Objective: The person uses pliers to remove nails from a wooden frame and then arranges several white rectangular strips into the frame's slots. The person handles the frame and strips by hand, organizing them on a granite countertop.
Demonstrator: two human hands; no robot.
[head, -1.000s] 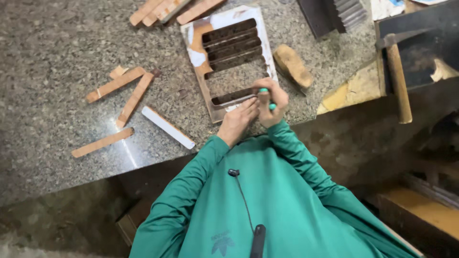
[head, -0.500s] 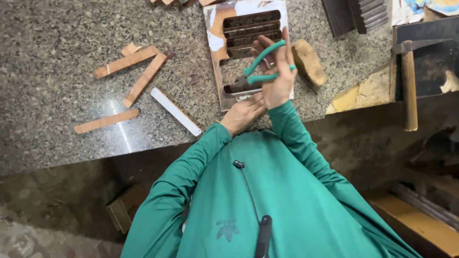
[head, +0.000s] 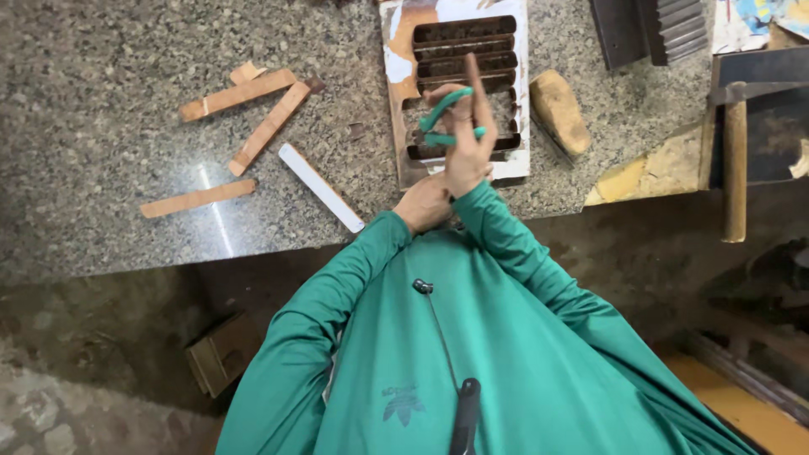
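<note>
My right hand is raised over the near half of a white board and grips a tool with green handles, the handles spread apart. The board carries a dark slotted metal frame made of several rows. My left hand sits at the table edge by the board's near corner, pressed against my right wrist, fingers curled under. What they hold, if anything, is hidden. Both arms wear green sleeves.
Copper-coloured strips and a white strip lie on the granite top to the left. A tan rounded block lies right of the board, a hammer further right, and dark metal pieces behind. A small cardboard box sits on the floor.
My right hand has lifted from the board's near edge and moved up over the frame, with the green handles now showing and spread. My left hand stayed at the table edge.
</note>
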